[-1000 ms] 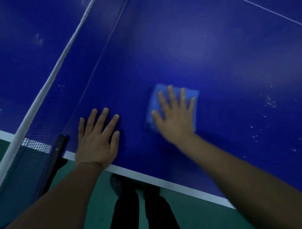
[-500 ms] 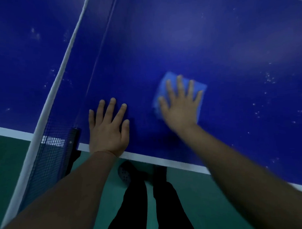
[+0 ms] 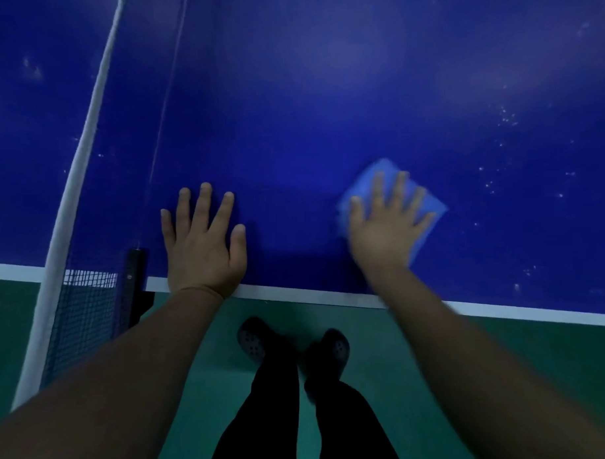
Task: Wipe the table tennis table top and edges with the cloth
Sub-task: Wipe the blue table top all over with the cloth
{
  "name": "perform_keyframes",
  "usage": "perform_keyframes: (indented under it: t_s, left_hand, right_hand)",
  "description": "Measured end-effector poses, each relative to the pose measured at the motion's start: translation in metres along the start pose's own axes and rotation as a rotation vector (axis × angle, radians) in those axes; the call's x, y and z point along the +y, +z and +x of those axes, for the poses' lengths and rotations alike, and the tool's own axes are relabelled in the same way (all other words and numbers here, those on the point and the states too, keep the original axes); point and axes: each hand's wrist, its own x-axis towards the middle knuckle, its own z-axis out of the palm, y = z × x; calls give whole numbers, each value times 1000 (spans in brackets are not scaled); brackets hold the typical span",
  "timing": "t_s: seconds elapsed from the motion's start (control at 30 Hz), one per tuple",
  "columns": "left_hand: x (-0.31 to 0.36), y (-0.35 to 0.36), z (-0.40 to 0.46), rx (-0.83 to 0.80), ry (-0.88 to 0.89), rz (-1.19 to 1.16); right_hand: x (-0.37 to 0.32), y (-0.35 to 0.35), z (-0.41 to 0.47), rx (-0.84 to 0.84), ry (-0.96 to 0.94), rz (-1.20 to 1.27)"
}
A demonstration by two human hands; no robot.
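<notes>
The dark blue table tennis table [image 3: 324, 108] fills the upper view, with a white edge line [image 3: 313, 296] along its near side. A light blue cloth [image 3: 429, 204] lies flat on the top near that edge. My right hand [image 3: 386, 226] presses on the cloth with fingers straight and spread; most of the cloth is hidden under it. My left hand [image 3: 202, 246] rests flat on the bare table top to the left, its heel at the white edge, holding nothing.
The net [image 3: 87, 302] with its white top band [image 3: 85, 147] runs diagonally at the left, clamped by a black post [image 3: 134, 269] beside my left hand. White specks [image 3: 506, 117] dot the table at the right. Below the edge are green floor [image 3: 418, 345] and my legs and shoes [image 3: 253, 341].
My right hand has slid the cloth to the right along the near edge, away from my left hand. The left hand stays flat in place. The view has shifted.
</notes>
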Motion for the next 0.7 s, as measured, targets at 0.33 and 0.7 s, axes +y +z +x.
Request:
perform_keyframes:
  t_s: [0.33,0.7]
  left_hand:
    - [4,6,-1,8,55,43]
    - [3,4,0,-19,87,90]
  right_hand:
    - [91,0,-22,-44,-234,-85]
    - [53,8,-52,-35,-719,-75]
